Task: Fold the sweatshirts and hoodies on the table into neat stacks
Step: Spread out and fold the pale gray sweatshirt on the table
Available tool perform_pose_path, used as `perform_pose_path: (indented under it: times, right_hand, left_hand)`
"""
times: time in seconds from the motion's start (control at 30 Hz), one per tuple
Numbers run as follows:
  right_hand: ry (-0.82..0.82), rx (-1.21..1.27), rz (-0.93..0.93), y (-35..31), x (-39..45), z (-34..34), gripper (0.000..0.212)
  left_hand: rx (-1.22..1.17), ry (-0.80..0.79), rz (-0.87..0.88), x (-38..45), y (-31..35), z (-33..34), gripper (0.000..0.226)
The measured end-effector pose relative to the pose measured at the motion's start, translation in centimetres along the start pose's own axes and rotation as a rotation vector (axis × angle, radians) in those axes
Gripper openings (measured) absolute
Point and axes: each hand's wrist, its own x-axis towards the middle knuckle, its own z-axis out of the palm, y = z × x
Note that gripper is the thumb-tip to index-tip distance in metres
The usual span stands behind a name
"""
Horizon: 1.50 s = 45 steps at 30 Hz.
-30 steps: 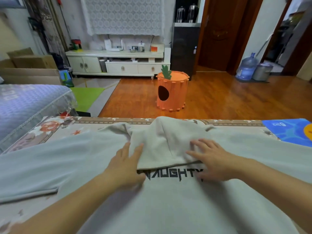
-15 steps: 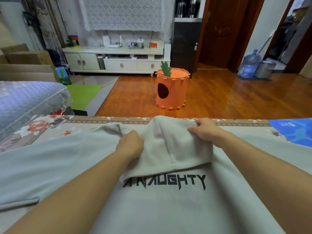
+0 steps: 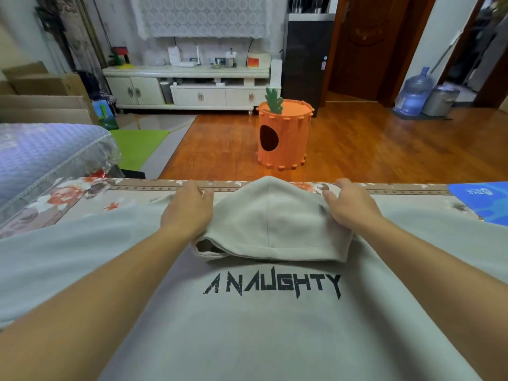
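A pale grey cotton hoodie [image 3: 275, 325] lies flat on the floral-clothed bench [image 3: 82, 196], its hood [image 3: 272, 224] folded over the chest. The left hand [image 3: 188, 213] grips the hood's left edge; the right hand [image 3: 349, 207] grips its right edge.

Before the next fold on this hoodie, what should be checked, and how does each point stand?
1. Hood folded down onto the chest, above the printed lettering: ok.
2. Hood edge flat: not ok, its left corner gapes open.
3. Left hand on the hood's left side: ok; grip cannot tell.
4. Right hand on the hood's right side: ok; grip cannot tell.
5. Hoodie body smooth on the table: ok.
6. Sleeves spread out to both sides: ok.
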Motion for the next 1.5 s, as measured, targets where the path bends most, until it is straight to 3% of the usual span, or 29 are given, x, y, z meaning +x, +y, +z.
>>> perform_pose_path:
  times: [0.07,0.13,0.2,0.27,0.33,0.43,0.47,0.5,0.57,0.63,0.77,0.87,0.97,1.03,1.17,1.27,1.33,1.37,1.43,1.5]
  right_hand:
    - [0.013,0.08,0.056,0.2,-0.7,0.2,0.05]
    - [0.019,0.188,0.13,1.1,-2.1,-0.1,0.047]
    - [-0.044,0.292,0.185,2.0,-4.2,-0.4,0.048]
    - [-0.128,0.426,0.207,2.7,-5.8,0.1,0.055]
    - [-0.107,0.593,0.158,2.8,-6.9,0.3,0.058]
    - [-0.081,1.168,0.053,2.1,-7.5,-0.7,0.065]
    - [-0.107,1.243,0.001,2.1,-7.6,-0.8,0.074]
    - [-0.154,1.158,-0.081,1.8,-7.9,-0.8,0.084]
    - [-0.225,0.755,-0.208,1.0,-8.6,0.3,0.098]
    - [-0.145,0.45,-0.214,0.4,-8.5,1.9,0.106]
    - [0.179,0.499,0.017,-2.5,-6.8,2.4,0.085]
    - [0.365,0.445,0.043,-3.3,-5.3,1.7,0.059]
    - [0.52,0.239,-0.149,-2.9,-5.5,-0.2,0.065]
    - [0.551,-0.099,-0.329,-2.3,-6.4,-1.3,0.066]
    - [0.364,-0.516,-0.605,1.4,-10.0,1.1,0.055]
    - [-0.146,-0.64,-0.638,3.6,-11.2,2.5,0.063]
    - [-0.444,-0.555,-0.487,2.8,-10.1,1.0,0.05]
    - [-0.481,-0.472,-0.449,2.0,-9.3,0.2,0.052]
    - [-0.307,-0.278,-0.428,0.5,-7.6,-0.5,0.069]
    - [-0.132,-0.266,-0.427,0.0,-5.9,0.4,0.077]
  left_hand:
    - [0.026,-0.075,0.101,-2.5,0.3,0.6,0.057]
    - [0.075,-0.155,0.311,-5.2,0.2,0.5,0.074]
    - [0.134,-0.272,0.466,-7.0,-0.4,0.4,0.086]
    - [0.176,-0.376,0.51,-7.4,-2.2,1.1,0.095]
    - [0.148,-0.352,0.491,-7.6,-4.2,2.1,0.092]
    - [0.063,-0.213,0.461,-7.7,-5.2,3.2,0.077]
    - [0.034,-0.21,0.439,-7.7,-5.1,3.4,0.071]
    - [0.009,-0.22,0.413,-7.6,-5.0,3.5,0.068]
    - [-0.012,-0.23,0.39,-7.5,-5.0,3.5,0.067]
    - [-0.02,-0.225,0.393,-7.2,-5.1,3.5,0.063]
    - [-0.051,-0.222,0.387,-7.3,-4.8,3.2,0.058]
    - [0.0,-0.242,0.362,-7.5,-4.9,3.0,0.065]
    - [0.004,-0.255,0.323,-7.5,-4.9,2.9,0.078]
    - [-0.013,-0.233,0.317,-7.4,-4.7,2.9,0.08]
    - [-0.006,-0.232,0.326,-7.6,-4.5,2.8,0.084]
    - [0.046,-0.242,0.389,-7.9,-4.5,2.6,0.08]
    - [0.087,-0.254,0.382,-7.9,-4.4,2.5,0.073]
    - [0.105,-0.254,0.38,-8.1,-4.4,2.5,0.07]
    - [0.109,-0.261,0.394,-8.3,-4.5,2.5,0.072]
    - [0.08,-0.281,0.424,-8.4,-4.5,2.3,0.079]
